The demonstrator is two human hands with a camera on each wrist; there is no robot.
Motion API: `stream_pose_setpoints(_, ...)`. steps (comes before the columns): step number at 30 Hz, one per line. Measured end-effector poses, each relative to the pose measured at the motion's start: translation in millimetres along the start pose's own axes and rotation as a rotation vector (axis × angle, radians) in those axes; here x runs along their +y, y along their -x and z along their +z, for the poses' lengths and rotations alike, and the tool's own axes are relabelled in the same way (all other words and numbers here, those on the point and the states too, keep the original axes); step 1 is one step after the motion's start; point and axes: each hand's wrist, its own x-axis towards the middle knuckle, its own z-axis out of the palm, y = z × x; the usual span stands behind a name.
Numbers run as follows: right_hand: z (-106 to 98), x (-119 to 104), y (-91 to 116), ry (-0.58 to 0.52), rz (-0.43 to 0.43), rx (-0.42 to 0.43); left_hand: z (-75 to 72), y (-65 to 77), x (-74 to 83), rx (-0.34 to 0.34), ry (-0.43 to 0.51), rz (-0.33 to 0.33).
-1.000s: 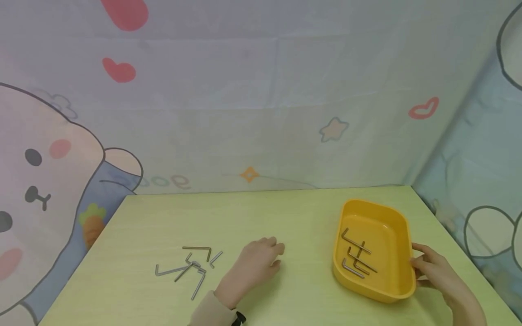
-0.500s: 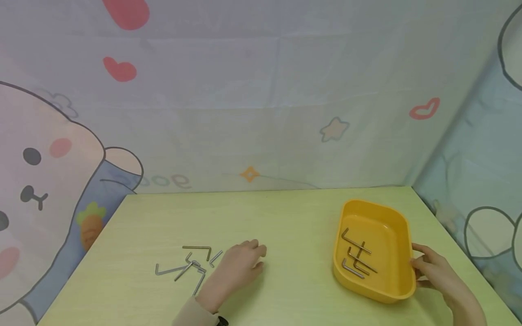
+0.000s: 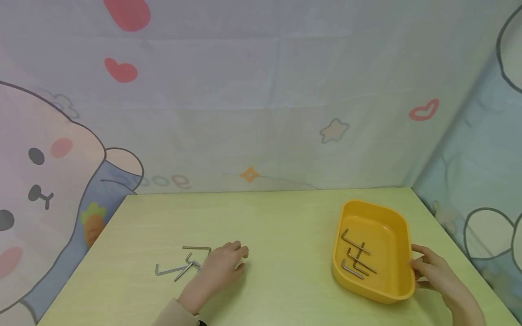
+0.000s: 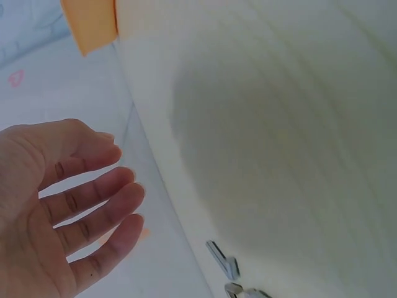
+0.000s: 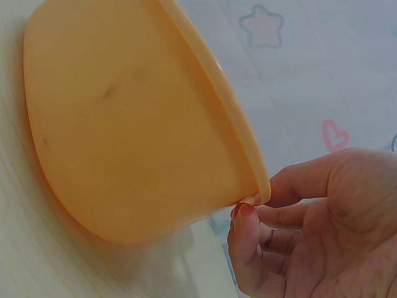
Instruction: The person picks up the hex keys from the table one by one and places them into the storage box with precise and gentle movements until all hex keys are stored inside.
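My left hand hovers above the table, at the right side of a small heap of metal hex keys. Its fingers are loosely bent with nothing between them in the left wrist view, where a hex key lies below the fingertips. Part of the heap is hidden behind this hand in the head view. My right hand pinches the rim of a yellow plastic tray at its right side, as the right wrist view confirms. Several L-shaped hex keys lie inside the tray, toward its left.
The pale yellow-green table carries the tray at right and the loose keys at left. A printed cloth hangs behind its back edge and along the sides.
My left hand has moved left, from the table's middle to over the right part of the hex key heap. The right hand and the tray stay where they were.
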Motion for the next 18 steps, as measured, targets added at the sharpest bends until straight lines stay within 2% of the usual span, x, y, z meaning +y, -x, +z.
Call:
stream_pose_setpoints(9, 0, 1, 0, -0.006, -0.005, 0.001, 3.2, 6.3, -17.3, -0.013, 0.031, -0.101)
stream_pose_setpoints(14, 0, -1, 1, -0.008, -0.002, 0.0, 4.6, 8.7, -28.2, 0.018, 0.079, -0.1)
stream_pose_setpoints(18, 0, -2, 1, -0.008, 0.002, -0.001, 5.4, 9.6, -37.0, 0.011, 0.106, -0.119)
